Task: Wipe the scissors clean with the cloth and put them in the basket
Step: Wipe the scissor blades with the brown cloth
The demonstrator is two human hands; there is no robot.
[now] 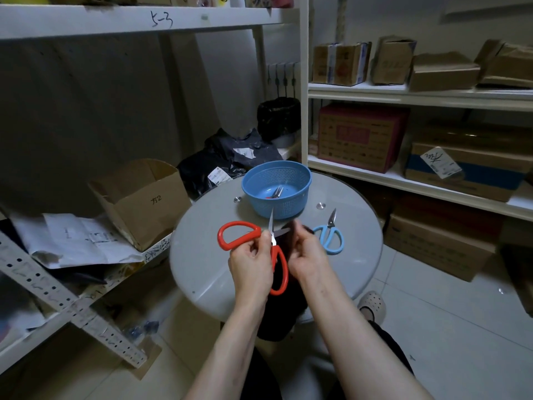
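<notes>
My left hand (252,264) grips the red scissors (239,235) at the pivot; right hand (308,255) fingers curl round the dark cloth (290,239) (motion-blurred), hiding one blade's tip.

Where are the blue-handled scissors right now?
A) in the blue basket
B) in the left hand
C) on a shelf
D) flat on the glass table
D: the blue-handled scissors lie on the round glass table, beside the right hand and outside the blue basket.
</notes>
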